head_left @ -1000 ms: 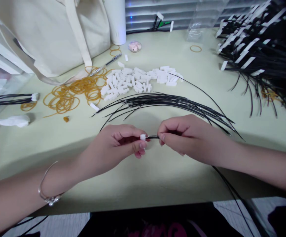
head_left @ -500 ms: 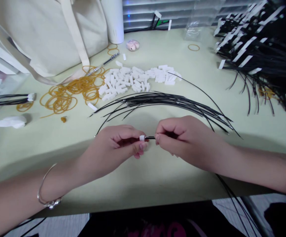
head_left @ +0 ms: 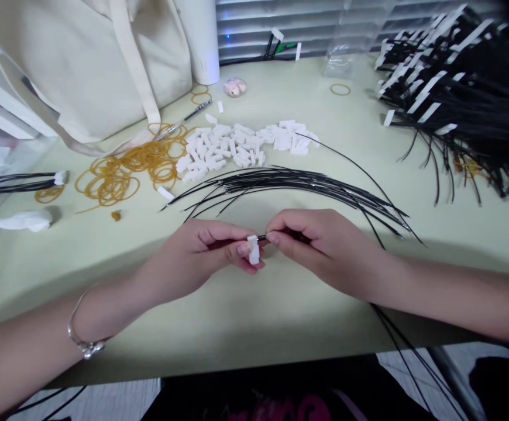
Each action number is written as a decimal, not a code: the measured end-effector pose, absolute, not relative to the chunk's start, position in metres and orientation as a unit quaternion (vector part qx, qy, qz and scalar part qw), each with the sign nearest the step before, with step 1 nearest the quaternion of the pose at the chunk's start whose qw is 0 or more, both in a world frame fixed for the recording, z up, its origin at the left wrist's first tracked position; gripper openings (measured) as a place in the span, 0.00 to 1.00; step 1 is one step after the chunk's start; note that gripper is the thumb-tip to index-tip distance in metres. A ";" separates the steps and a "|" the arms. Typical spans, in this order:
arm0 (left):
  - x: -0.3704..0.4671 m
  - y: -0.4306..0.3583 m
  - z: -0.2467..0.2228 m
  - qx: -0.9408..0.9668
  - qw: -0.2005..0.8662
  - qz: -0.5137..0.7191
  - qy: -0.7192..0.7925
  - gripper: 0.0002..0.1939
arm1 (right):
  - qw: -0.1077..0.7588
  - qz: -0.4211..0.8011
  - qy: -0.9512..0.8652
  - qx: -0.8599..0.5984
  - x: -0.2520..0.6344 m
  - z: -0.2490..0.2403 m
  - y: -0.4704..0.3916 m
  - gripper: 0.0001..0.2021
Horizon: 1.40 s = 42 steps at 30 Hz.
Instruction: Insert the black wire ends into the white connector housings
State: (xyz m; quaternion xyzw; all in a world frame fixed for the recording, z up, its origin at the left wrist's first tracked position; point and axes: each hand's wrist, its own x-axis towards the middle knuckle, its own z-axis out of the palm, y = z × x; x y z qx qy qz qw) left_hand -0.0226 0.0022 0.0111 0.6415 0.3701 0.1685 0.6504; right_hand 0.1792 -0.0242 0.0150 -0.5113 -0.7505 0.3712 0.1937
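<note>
Between the thumb and fingers of my left hand (head_left: 210,251) is a small white connector housing (head_left: 253,250), its long side facing me. My right hand (head_left: 311,245) pinches black wires (head_left: 261,237) close to that housing; their short visible stretch meets its right side. How deep the wire ends sit inside cannot be seen. Longer black wires (head_left: 397,336) trail below my right forearm over the table's front edge. Just beyond both hands lies a loose bundle of black wires (head_left: 281,176), and behind it a heap of white connector housings (head_left: 223,146).
Tangled rubber bands (head_left: 123,169) and a pen (head_left: 184,120) lie at the left, before a cream cloth bag (head_left: 92,70). A large pile of finished-looking wire harnesses (head_left: 469,111) fills the back right. A white cylinder (head_left: 199,41) stands at the back.
The connector housing has turned so its long side shows. My right hand has moved left, closer to the left hand, and less wire shows between them.
</note>
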 end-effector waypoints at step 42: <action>-0.023 -0.018 -0.001 0.826 0.447 0.217 0.267 0.06 | -0.002 0.117 -0.931 -0.344 0.148 0.018 0.070 0.11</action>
